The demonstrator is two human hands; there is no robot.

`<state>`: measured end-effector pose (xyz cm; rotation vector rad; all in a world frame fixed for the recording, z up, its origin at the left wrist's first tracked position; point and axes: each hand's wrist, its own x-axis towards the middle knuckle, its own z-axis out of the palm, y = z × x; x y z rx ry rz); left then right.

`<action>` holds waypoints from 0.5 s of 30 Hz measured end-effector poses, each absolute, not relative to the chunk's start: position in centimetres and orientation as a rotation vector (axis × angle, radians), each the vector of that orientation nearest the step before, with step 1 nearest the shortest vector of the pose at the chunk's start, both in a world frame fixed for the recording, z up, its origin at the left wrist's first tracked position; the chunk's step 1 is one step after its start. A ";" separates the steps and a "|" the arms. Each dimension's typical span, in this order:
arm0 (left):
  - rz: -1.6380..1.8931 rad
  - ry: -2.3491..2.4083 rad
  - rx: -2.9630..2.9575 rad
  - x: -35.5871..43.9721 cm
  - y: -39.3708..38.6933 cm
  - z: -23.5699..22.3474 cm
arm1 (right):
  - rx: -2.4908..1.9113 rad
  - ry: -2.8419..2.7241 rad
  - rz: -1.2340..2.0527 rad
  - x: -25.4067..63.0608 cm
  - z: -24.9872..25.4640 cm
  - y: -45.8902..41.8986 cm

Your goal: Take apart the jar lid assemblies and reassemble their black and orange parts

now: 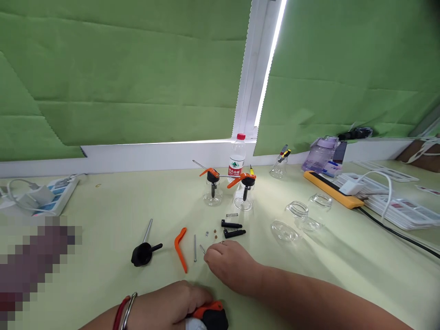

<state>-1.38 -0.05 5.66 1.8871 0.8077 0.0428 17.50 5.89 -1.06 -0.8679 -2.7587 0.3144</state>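
Near the front edge, my left hand [187, 300] is wrapped around an orange-and-black trigger head [216, 316], part of which lies below the frame. My right hand [230, 266] is closed in a pinch just above the table. A thin metal pin [202, 249] pokes out at its fingertips. To the left of that hand lie a long metal screw [195, 248], an orange lever [180, 250] and a black head with a metal tube [142, 253]. Beyond it are black plastic tubes [234, 233], a spring [232, 215] and tiny brown parts [215, 233].
Two glass bottles [212, 199] with orange-and-black trigger heads stand beyond the parts, before a water bottle [237, 156]. Clear plastic pieces [284, 230] lie to the right. Farther right are an orange-and-black power strip [332, 190], a cable and white trays [402, 213]. A pixelated patch covers the left.
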 end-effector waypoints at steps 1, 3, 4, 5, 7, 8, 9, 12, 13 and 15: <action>0.047 0.820 1.881 -1.4 -0.1 5.6 | -0.887 -2.818 0.233 17.4 -1.4 6.0; 0.051 0.857 1.880 -1.4 -0.1 5.5 | -0.925 -2.824 0.197 17.1 -1.8 6.1; 0.054 0.878 1.882 -1.5 -0.1 5.3 | -0.943 -2.790 0.228 17.1 -1.8 6.1; 0.061 0.897 1.885 -1.6 -0.1 5.2 | -0.952 -2.748 0.277 17.1 -1.7 6.1; 0.098 0.933 1.892 -1.9 0.1 5.0 | -0.944 -2.664 0.412 17.2 -1.2 5.9; 0.130 0.952 1.897 -2.1 0.2 4.9 | -0.941 -2.616 0.511 17.3 -0.8 5.8; 0.166 0.972 1.902 -2.3 0.3 4.9 | -0.952 -2.542 0.642 17.5 -0.3 5.6; 0.295 1.010 1.893 -2.4 0.7 5.1 | -0.984 -2.172 1.253 18.0 0.8 5.0; 0.344 1.008 1.878 -2.4 0.7 5.2 | -0.958 -2.022 1.491 18.1 1.0 4.9; 0.451 0.999 1.844 -2.2 0.8 5.3 | -0.837 -1.792 1.893 18.2 1.2 4.8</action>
